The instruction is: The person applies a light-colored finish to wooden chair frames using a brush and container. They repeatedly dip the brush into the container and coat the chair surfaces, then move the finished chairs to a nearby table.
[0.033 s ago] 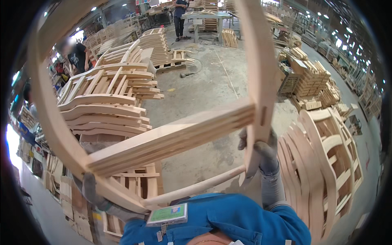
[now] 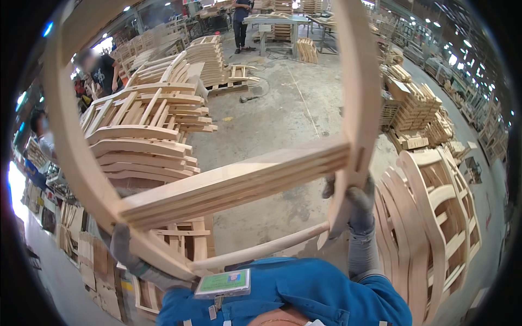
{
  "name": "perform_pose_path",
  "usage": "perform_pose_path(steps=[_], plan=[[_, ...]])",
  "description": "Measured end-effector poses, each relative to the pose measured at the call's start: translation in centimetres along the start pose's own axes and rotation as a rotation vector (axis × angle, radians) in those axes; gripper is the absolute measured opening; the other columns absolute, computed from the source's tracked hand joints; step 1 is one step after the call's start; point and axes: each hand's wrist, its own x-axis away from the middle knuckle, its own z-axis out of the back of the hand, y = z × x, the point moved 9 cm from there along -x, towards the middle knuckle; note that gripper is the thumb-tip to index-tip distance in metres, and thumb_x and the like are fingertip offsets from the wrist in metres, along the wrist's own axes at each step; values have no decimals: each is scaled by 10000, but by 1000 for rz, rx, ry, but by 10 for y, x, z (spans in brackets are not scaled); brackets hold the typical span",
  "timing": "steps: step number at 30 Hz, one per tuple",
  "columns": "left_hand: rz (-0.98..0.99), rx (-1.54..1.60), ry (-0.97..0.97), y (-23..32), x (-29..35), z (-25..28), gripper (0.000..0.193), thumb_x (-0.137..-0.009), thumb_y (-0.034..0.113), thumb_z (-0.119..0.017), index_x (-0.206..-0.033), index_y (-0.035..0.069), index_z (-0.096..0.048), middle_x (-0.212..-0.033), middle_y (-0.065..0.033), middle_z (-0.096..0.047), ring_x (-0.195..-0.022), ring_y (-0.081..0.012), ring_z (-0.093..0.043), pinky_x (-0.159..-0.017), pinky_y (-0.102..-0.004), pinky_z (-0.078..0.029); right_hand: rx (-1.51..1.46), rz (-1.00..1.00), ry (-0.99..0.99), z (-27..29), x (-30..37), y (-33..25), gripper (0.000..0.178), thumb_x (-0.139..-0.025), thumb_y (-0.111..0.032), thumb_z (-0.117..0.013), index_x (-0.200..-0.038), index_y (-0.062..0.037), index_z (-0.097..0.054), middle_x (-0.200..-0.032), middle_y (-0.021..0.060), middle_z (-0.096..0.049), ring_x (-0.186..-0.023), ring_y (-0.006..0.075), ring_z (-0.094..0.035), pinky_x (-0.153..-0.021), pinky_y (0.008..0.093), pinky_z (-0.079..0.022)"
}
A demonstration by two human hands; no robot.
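I hold up a pale wooden chair frame in front of my body. Its two long curved side posts reach up past the top of the picture, joined by a thick, layered-looking cross rail and a thinner rounded rail close to my chest. My left hand, in a grey glove, is closed round the left post just below the thick rail's joint. On the right post, my right hand, also gloved, grips near the lower end. Some fingers of both hands are hidden behind the wood.
Stacked chair frames stand to the left, and more lean together close on my right. Piled wooden parts lie farther right. A person is at the far left, another by a far table. A cable lies on the concrete floor.
The chair frame has shifted slightly to the right, most clearly at its upper posts. Both hands keep their grip on it.
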Motion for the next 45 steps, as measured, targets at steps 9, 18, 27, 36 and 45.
perform_pose_path(steps=[9, 18, 27, 36, 45], plan=[[198, 83, -376, -142, -54, -269, 922, -408, 132, -719, -1264, -59, -437, -981, -174, -598, -907, -260, -587, -837, -349, -466, -132, 298, 545, 184, -114, 53, 581, -769, -255, -557, -1215, 82, -397, -1029, 236, -544, -904, 306, -583, -787, 399, -492], [183, 239, -625, -301, -184, -490, 972, -379, 79, -752, -1279, -77, -417, -991, -168, -606, -958, -250, -581, -857, -358, -445, -79, 381, 434, 246, -342, 91, 700, -870, -510, -442, -1258, 63, -337, -1007, 242, -515, -886, 307, -547, -727, 401, -480], [-3, 153, -1191, -433, -296, -711, 938, -485, 131, -828, -1282, -95, -388, -1143, -157, -555, -1078, -230, -515, -931, -321, -390, -105, 353, 689, 334, -545, 139, 617, -869, -502, -451, -1208, 10, -394, -873, 127, -507, -675, 174, -475, -553, 290, -377], [-455, -406, -995, -496, -392, -922, 774, -555, 186, -815, -1230, -26, -500, -1127, -134, -591, -1021, -245, -573, -931, -381, -441, -539, 373, 498, 421, -806, 268, 524, -885, -548, -465, -976, -34, -422, -714, 41, -371, -623, 136, -394, -575, 269, -359], [158, 101, -696, -785, -366, -1035, 635, -760, 223, -730, -1264, -29, -436, -1125, -131, -551, -1043, -241, -562, -907, -344, -471, -703, 276, 569, 447, -1044, 380, 563, -874, -576, -431, -1037, -39, -460, -711, 53, -427, -601, 143, -417, -550, 270, -359]])
